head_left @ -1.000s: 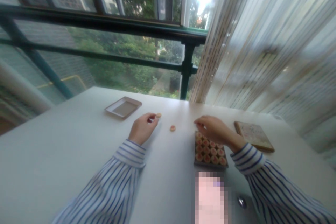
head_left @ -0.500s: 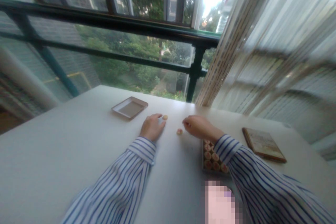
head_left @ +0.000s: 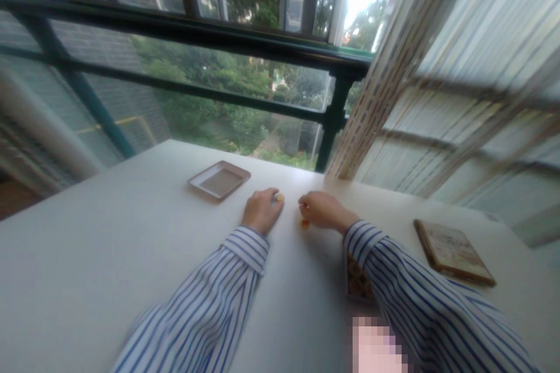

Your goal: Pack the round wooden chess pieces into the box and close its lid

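left hand [head_left: 262, 211]: fingers slightly parted, pale disc [head_left: 280, 197] at tips, grip unclear. right hand [head_left: 322, 210]: fingers curled, grip not discernible; reddish disc [head_left: 305, 224] just below fingers. pinch discs lightly, keeping faces level.

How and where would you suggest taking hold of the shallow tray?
Probably pinch the shallow tray by its left rim, coming from the left: it lies flat, its raised edge offers a hold, and the left hand is off to its near right.
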`<action>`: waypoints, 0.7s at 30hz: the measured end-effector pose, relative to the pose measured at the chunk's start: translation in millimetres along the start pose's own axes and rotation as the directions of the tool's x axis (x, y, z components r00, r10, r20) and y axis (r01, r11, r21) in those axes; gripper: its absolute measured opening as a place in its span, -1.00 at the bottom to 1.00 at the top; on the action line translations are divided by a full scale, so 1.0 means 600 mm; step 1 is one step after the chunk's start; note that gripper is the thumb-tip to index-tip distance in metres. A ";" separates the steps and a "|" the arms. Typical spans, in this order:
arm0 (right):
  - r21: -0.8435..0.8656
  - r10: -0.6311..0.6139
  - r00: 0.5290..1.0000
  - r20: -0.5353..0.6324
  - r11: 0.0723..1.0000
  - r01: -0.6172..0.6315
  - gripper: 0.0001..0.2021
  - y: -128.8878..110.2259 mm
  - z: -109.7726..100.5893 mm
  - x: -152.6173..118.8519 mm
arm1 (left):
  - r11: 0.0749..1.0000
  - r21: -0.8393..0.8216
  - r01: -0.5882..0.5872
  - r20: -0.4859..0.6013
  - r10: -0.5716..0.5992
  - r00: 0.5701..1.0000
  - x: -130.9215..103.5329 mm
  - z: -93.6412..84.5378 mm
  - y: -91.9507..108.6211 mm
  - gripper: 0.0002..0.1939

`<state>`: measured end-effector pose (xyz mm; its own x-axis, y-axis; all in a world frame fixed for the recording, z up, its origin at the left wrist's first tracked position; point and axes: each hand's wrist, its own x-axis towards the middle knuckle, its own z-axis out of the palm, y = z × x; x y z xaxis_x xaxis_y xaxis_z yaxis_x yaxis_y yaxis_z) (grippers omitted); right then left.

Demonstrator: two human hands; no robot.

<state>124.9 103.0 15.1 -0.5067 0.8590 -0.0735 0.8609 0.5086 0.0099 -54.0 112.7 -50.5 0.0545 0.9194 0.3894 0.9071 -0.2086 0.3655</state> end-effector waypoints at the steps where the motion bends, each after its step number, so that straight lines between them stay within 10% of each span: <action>1: 0.002 -0.003 1.000 -0.003 1.000 0.003 -0.69 -0.001 0.001 0.002 | 1.000 -0.003 -0.003 0.001 0.003 1.000 0.000 0.000 0.000 -0.65; 21: 0.028 -0.031 0.998 -0.060 0.999 0.033 -0.70 0.011 -0.013 -0.019 | 0.993 -0.120 0.006 -0.022 -0.009 1.000 -0.005 -0.016 0.015 -0.70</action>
<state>136.3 97.0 23.5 -0.5353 0.8445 -0.0140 0.8446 0.5350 -0.0207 -50.2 105.2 -40.3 0.0370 0.9137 0.4047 0.8509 -0.2411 0.4668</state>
